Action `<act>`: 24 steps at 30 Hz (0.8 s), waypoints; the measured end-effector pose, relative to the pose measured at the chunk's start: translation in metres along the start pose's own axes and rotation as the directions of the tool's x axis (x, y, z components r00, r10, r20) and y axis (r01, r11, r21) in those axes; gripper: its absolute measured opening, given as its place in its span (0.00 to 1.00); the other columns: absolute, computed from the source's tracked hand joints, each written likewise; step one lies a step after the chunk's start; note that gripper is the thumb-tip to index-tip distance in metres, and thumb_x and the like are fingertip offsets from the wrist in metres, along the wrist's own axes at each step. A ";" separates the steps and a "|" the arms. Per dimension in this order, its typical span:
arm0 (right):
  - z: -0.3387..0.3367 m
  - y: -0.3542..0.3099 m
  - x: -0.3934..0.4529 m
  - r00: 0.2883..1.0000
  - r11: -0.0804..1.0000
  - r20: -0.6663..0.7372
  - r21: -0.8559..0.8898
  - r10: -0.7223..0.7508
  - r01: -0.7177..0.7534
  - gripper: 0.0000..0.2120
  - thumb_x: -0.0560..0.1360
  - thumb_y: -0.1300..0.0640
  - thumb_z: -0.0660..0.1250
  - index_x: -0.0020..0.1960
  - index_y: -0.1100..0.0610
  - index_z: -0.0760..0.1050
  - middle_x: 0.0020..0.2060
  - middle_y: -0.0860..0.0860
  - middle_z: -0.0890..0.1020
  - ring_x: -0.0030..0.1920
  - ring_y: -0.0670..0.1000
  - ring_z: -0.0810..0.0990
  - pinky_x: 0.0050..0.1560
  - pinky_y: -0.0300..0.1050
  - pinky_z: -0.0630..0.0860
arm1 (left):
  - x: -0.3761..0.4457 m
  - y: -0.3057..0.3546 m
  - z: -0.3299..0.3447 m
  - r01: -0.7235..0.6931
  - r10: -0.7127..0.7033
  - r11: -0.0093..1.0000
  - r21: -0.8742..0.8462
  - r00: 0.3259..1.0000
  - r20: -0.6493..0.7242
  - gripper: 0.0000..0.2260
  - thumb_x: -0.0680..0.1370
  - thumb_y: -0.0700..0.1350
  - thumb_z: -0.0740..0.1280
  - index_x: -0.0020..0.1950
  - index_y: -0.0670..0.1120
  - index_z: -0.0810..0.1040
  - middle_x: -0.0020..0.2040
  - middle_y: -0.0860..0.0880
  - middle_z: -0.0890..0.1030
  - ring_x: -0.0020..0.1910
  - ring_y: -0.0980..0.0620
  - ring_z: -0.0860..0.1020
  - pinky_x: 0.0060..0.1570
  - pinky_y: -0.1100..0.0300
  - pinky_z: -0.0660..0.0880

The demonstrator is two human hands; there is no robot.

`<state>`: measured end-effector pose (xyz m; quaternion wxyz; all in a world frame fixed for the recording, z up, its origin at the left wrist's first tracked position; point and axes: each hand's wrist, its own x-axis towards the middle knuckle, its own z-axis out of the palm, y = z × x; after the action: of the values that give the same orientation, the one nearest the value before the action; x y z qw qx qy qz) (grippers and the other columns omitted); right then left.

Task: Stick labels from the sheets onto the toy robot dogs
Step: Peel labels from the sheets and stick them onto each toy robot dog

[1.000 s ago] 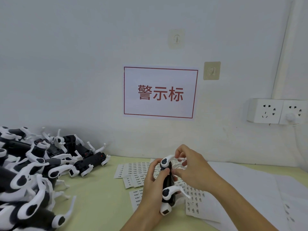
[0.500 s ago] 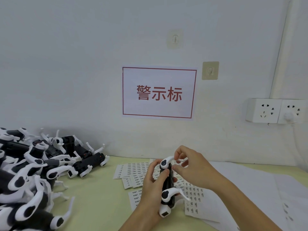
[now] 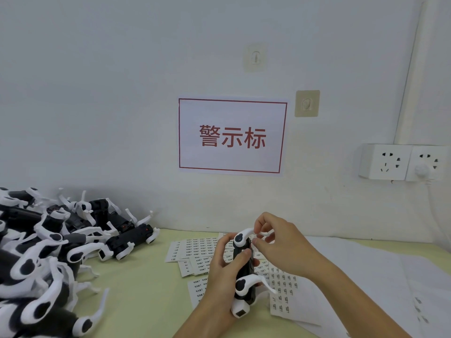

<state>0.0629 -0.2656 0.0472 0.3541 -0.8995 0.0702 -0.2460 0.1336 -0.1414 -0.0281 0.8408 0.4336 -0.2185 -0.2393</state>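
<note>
A: Status, big to small?
B: Wall sign point(image 3: 232, 136) w/ red chars at 12 o'clock, double socket point(image 3: 404, 162) at 2. Yellow-green desk point(image 3: 141, 276). Pile of toy robot dogs point(image 3: 46, 252), black w/ white legs, at 9 o'clock, reaching to the wall. White paper point(image 3: 366, 269) spread at 4.
A: Labels?
B: Label sheets point(image 3: 195, 250) flat on desk at centre, partly under the hands; more point(image 3: 284, 286) at 5.
A: Hands?
B: Left hand point(image 3: 223, 267) wrapped round the held dog point(image 3: 244, 272), upright above the sheets, approx 6 o'clock. Right hand point(image 3: 280, 245) fingertips pinched at the dog's top end by its upper white leg. Can't tell if a label's in the pinch.
</note>
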 end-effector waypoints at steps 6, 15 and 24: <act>0.001 0.001 0.001 1.000 1.000 0.003 -0.018 -0.007 0.007 0.08 0.77 0.57 0.67 0.44 0.45 0.72 0.46 0.44 0.78 0.45 0.46 0.79 0.37 0.27 0.73 | -0.002 0.002 -0.001 0.012 -0.013 1.000 0.024 1.000 0.017 0.17 0.78 0.32 0.64 0.55 0.55 0.80 0.53 0.36 0.82 0.46 0.42 0.84 0.36 0.52 0.79; 0.000 0.001 0.001 1.000 1.000 -0.001 -0.023 -0.010 0.010 0.07 0.77 0.56 0.67 0.44 0.45 0.73 0.46 0.44 0.78 0.45 0.46 0.80 0.37 0.27 0.73 | -0.004 0.005 0.003 0.047 -0.048 0.998 -0.029 0.999 -0.011 0.11 0.80 0.38 0.65 0.54 0.54 0.80 0.49 0.38 0.83 0.42 0.44 0.82 0.34 0.54 0.78; -0.001 0.001 0.001 1.000 1.000 -0.017 -0.028 0.001 -0.002 0.07 0.76 0.54 0.68 0.42 0.44 0.73 0.44 0.42 0.78 0.43 0.45 0.79 0.37 0.26 0.72 | -0.004 0.005 0.003 0.050 -0.050 0.998 -0.024 0.999 0.005 0.15 0.79 0.35 0.60 0.56 0.53 0.80 0.50 0.39 0.82 0.45 0.43 0.82 0.34 0.54 0.77</act>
<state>0.0631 -0.2671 0.0481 0.3410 -0.9022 0.0773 -0.2524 0.1296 -0.1385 -0.0226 0.8392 0.4285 -0.2065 -0.2636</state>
